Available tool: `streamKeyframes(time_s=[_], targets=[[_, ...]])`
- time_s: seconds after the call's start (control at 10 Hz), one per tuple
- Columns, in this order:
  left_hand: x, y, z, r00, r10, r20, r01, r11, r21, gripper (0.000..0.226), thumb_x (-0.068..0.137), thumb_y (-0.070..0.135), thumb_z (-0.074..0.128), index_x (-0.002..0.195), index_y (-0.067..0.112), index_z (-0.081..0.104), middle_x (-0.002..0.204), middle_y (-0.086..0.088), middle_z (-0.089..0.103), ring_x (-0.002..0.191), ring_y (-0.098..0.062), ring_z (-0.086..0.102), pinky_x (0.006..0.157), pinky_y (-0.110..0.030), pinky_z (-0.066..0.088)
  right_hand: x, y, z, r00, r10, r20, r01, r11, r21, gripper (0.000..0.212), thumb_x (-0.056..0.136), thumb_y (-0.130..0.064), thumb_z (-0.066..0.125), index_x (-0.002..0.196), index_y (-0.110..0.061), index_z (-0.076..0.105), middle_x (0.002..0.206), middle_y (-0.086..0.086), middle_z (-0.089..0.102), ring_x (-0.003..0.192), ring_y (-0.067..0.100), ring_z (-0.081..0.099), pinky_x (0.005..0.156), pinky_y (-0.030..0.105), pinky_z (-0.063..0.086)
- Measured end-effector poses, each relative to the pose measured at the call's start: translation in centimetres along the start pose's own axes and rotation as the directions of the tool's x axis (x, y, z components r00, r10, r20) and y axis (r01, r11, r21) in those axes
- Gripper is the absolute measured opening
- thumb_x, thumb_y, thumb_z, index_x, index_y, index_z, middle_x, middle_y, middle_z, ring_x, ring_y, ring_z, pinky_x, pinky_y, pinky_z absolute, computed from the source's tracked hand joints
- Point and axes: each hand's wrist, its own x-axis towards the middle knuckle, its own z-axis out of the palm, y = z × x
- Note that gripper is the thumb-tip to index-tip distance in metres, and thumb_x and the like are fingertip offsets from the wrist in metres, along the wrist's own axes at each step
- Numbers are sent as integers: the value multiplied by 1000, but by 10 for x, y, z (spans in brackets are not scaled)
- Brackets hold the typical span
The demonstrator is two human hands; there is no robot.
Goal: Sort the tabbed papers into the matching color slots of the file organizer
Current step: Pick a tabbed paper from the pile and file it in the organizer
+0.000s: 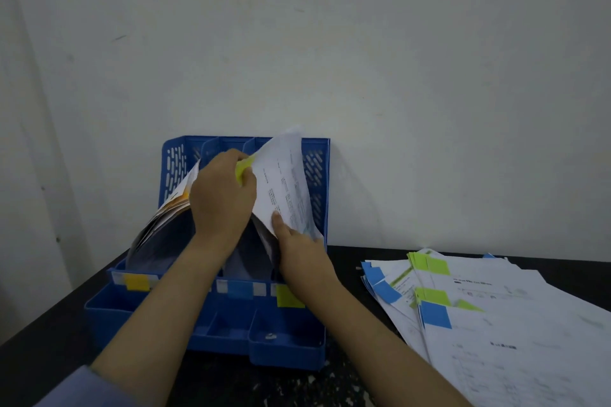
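Observation:
A blue file organizer (317, 175) stands against the wall, with orange (136, 282), blue (240, 289) and yellow-green (288, 296) labels on its front slots. My left hand (222, 198) pinches the top of a white printed paper (287, 185) at its yellow-green tab (244, 168). My right hand (297, 241) holds the same paper's lower edge, over the rightmost slot above the yellow-green label. Papers with orange tabs (172, 208) lean out of the left slot.
A loose pile of white papers (496, 314) with blue and green tabs lies on the dark table (49, 334) to the right of the organizer. A small object lies in the organizer's front right tray (270, 336). The white wall is right behind.

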Motion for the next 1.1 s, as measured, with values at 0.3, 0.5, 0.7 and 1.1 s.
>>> streamKeyframes(time_s=[0.3, 0.5, 0.7, 1.1], targets=[[4, 13, 8, 986, 121, 114, -137, 981, 140, 13, 86, 3, 57, 80, -4, 65, 87, -12, 52, 62, -20, 47, 50, -30, 36, 8, -17, -13, 983, 131, 130, -155, 968, 199, 30, 96, -7, 34, 124, 2, 39, 111, 23, 56, 99, 39, 56, 72, 36, 37], [8, 9, 13, 987, 73, 146, -99, 979, 177, 18, 90, 7, 55, 79, -4, 64, 85, -11, 50, 65, -24, 49, 56, -40, 46, 11, -11, -10, 948, 159, 276, -222, 951, 215, 29, 93, -10, 41, 118, 1, 47, 114, 24, 56, 103, 39, 55, 71, 37, 38], [12, 0, 17, 984, -15, 180, -17, 985, 170, 19, 89, 8, 55, 75, -2, 62, 89, -12, 49, 68, -22, 46, 54, -34, 37, 15, -12, -12, 929, 113, 352, -170, 976, 134, 26, 95, -12, 40, 111, 2, 55, 112, 21, 58, 74, 23, 43, 73, 35, 40], [3, 15, 12, 942, 256, 219, -272, 961, 46, 30, 89, 3, 56, 118, 3, 60, 114, -11, 57, 83, -28, 61, 62, -39, 51, 33, 14, -62, 974, -44, -220, 142, 881, 452, 80, 92, -1, 46, 148, -20, -7, 157, 11, 5, 138, 26, 27, 105, 39, 36]])
